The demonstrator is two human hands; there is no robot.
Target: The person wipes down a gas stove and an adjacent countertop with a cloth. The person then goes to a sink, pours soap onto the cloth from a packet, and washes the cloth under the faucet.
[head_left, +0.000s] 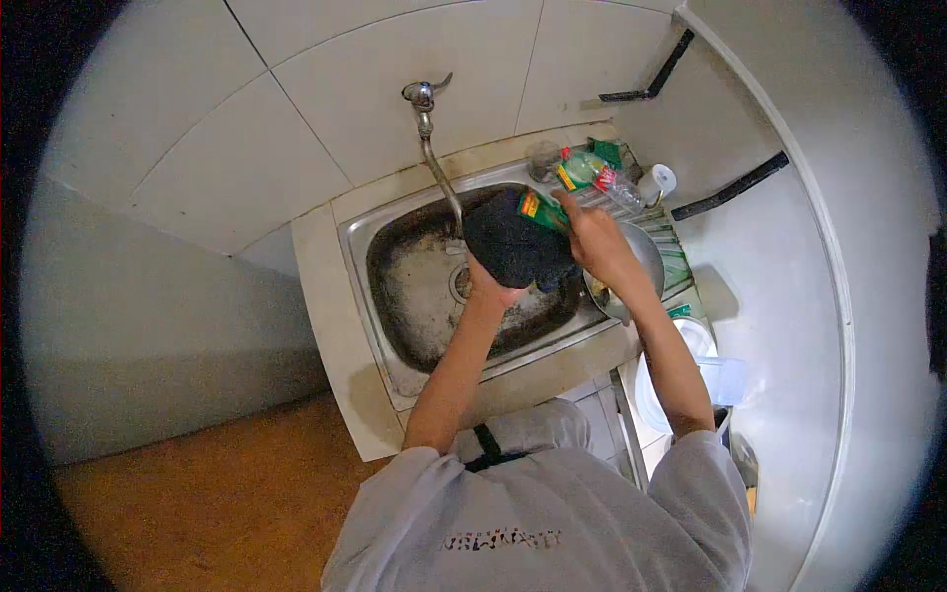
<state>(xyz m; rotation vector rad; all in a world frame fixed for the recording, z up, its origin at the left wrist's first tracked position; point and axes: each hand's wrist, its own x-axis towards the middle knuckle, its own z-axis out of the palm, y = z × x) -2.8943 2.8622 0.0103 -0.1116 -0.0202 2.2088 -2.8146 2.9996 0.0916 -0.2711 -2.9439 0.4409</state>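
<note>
My left hand is closed on the lower edge of a dark, matt black item that looks like cloth, held over the sink. Most of its fingers are hidden beneath it. In my right hand is a green packet or bottle with a yellow and red label, lying against the upper right of the black item. I cannot make out whether anything comes out of it. Under both hands lies the stained metal sink, its drain partly in view.
A tap on the tiled wall reaches its spout down to the sink. On the drainboard stand clear plastic bottles, a green scouring pad, a white cup-like container and a metal bowl. White plastic containers are lower right.
</note>
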